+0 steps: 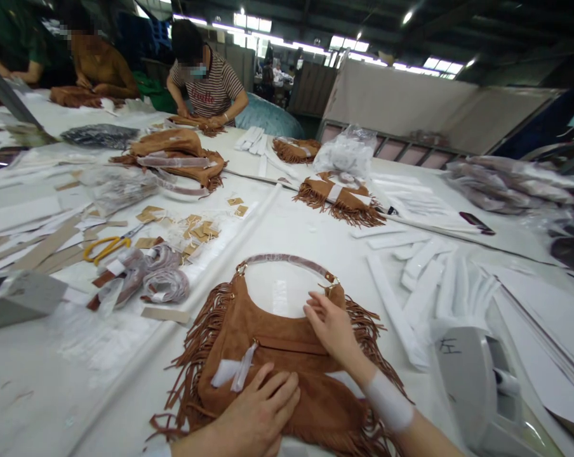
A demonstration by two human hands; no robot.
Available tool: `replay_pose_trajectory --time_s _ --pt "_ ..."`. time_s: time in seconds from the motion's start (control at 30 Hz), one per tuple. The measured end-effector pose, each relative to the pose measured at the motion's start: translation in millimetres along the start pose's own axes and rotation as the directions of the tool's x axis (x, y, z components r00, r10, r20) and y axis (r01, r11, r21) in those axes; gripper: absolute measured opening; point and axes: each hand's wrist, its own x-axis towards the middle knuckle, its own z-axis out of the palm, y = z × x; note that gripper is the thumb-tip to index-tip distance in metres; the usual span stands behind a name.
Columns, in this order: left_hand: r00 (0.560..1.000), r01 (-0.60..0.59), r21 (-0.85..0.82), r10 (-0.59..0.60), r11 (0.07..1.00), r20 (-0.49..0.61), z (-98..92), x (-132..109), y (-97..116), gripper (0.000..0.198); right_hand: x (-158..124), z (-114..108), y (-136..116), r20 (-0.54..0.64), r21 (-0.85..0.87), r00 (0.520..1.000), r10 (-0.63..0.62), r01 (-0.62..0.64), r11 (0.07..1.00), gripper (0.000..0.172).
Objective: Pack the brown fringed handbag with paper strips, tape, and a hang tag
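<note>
A brown suede handbag (287, 346) with long fringe down both sides lies flat in front of me. Its curved handle (287, 258) is wrapped in clear film and points away from me. My left hand (263, 406) rests on the lower front of the bag, fingers stretched out. Over the upper right of the bag is my right hand (329, 320), fingers apart near the handle's metal ring. White wrapping (243, 367) covers the zipper pull at the pocket's left end. A white band circles my right wrist.
Yellow-handled scissors (106, 249), rolled wrapped straps (166, 279) and tan tags (201, 231) lie to the left. White padded strips (427, 273) and a tape dispenser (477, 381) are at the right. More fringed bags (339, 197) lie farther back; several co-workers (206, 82) stand beyond.
</note>
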Motion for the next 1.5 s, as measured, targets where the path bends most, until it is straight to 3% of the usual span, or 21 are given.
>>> replay_pose_trajectory --time_s 0.1,0.17,0.27,0.33,0.57,0.87,1.13,1.23,1.3,1.5 --pt "0.999 -0.029 0.039 0.03 0.999 -0.018 -1.6 1.5 -3.8 0.057 67.1 37.0 -3.5 0.041 -0.056 0.997 0.06 -0.057 0.997 0.046" --pt "0.998 -0.047 0.067 0.049 0.997 -0.032 -3.4 2.4 -6.5 0.054 92.0 55.3 -1.9 0.072 -0.096 0.995 0.066 -0.059 0.994 0.047" --pt "0.998 -0.046 0.075 0.049 0.996 -0.044 -6.4 2.5 -8.9 0.051 100.9 68.4 4.3 0.143 -0.132 0.986 0.082 -0.064 0.989 0.021" --pt "0.998 -0.041 0.052 0.043 0.998 -0.039 -8.1 2.1 -9.4 0.052 96.7 68.0 9.0 0.175 -0.126 0.982 0.071 -0.049 0.991 0.01" --pt "0.999 -0.038 -0.041 0.039 0.998 0.006 -9.5 1.1 -10.6 0.059 93.1 54.2 16.4 0.151 -0.024 0.987 0.048 -0.045 0.999 0.012" --pt "0.998 -0.034 -0.087 0.038 0.996 0.042 -13.1 4.0 -13.4 0.058 124.0 51.2 23.4 0.069 -0.026 0.997 0.044 -0.043 0.999 0.01" --pt "0.998 -0.025 -0.125 0.032 0.992 0.061 -8.4 3.5 -11.3 0.061 153.9 25.8 14.3 -0.071 -0.05 0.997 -0.009 0.005 0.999 0.012" --pt "0.998 0.004 -0.119 0.002 0.993 0.055 0.5 2.8 -8.2 0.063 144.7 9.3 -5.1 -0.116 -0.047 0.992 -0.05 0.045 0.998 0.012" --pt "0.998 0.007 -0.119 -0.001 0.993 0.056 4.2 2.2 -6.6 0.064 124.4 -3.5 -22.7 -0.139 -0.039 0.988 -0.074 0.069 0.997 0.014" --pt "0.998 0.005 -0.117 0.002 0.993 0.062 -4.2 0.6 -4.4 0.064 13.9 -30.8 -70.8 -0.147 -0.058 0.967 -0.21 0.203 0.977 0.019"
